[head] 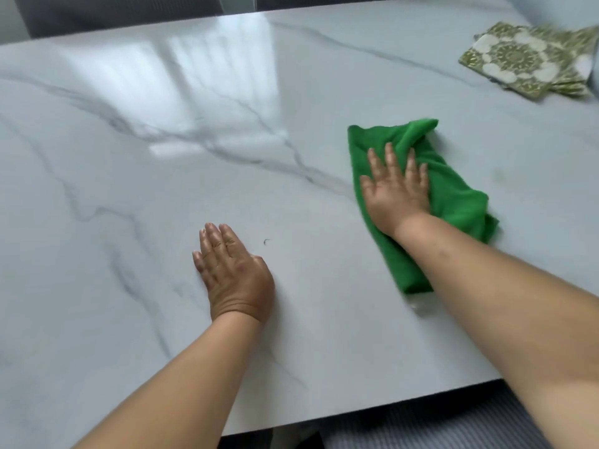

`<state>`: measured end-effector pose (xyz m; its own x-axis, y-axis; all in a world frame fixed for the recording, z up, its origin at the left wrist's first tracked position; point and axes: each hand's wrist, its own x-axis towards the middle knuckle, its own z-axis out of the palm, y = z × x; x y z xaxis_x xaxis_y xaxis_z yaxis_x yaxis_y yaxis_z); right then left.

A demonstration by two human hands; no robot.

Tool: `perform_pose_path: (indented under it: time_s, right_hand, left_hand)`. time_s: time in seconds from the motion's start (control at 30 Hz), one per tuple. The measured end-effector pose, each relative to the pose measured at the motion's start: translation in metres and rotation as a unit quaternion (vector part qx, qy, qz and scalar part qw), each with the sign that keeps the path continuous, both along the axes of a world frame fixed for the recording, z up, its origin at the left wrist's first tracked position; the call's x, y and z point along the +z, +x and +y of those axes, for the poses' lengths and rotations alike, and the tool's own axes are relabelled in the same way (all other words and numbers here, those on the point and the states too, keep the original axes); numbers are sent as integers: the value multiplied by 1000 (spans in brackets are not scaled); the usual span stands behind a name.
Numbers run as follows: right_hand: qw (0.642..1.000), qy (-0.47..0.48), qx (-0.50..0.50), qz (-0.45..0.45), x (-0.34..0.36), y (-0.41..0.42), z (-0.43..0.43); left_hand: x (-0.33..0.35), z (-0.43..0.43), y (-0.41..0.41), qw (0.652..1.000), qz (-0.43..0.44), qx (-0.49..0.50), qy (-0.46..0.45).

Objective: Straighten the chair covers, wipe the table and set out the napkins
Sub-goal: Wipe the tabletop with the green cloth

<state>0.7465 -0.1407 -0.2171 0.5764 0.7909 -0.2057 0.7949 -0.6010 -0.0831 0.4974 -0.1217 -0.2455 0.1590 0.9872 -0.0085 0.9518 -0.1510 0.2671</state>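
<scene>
Green cloth (421, 202) lies crumpled on the right half of the marble table (162, 157), pinned under the right hand (397, 192), which presses palm-down with its fingers (390, 160) straight and spread slightly apart, pointing toward the far side; the bare right forearm runs back to the near right corner. Its long axis runs from the far side to the near edge, leaning a little right as it comes nearer, with one end bunched beyond the fingertips and the other end showing beside the forearm. The left hand (231, 273) rests flat on the bare tabletop, well left of the cloth, fingers together and pointing far and slightly left. Between the two hands sits a tiny dark speck (266, 241). At the far right corner lies a loose stack of patterned gold-and-white napkins (515, 59), well apart from the cloth. A dark chair back (113, 11) shows past the far edge.
</scene>
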Motion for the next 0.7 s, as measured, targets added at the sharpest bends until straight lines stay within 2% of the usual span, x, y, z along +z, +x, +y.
perform_pose_path:
  time_s: [0.1,0.17,0.23,0.33,0.43,0.5,0.6,0.63,0.7]
  right_hand:
    - [990,6,135,26,-5,-70,3]
    - [965,7,257,44,-2,-103,-43]
    - [945,12,321,66,-3,-98,-101]
    - [959,14,281,21,-1,-37,-154]
    - [995,-13,102,-1,3,23,-126]
    - [999,-22,34,-1,1,29,-92]
    - [997,-16,68,16,-2,3,-50]
    - [994,-12,111,21,-3,-12,-39]
    - [977,-2,212,34,0,-44,-25]
  left_hand:
    - [-2,1,-5,1000,-8,11,-18]
    - [1,-1,-9,1000,-18,10,-8]
    - [0,0,-11,1000,-26,8,-7]
    - [1,-1,-5,999,-30,6,-10]
    - [3,1,0,998,-52,8,-17]
    - [6,1,-1,995,-96,16,-38]
    - [23,2,-9,964,-253,52,-69]
    - [30,2,-15,955,-281,71,-69]
    - [40,1,-24,954,-283,89,-50]
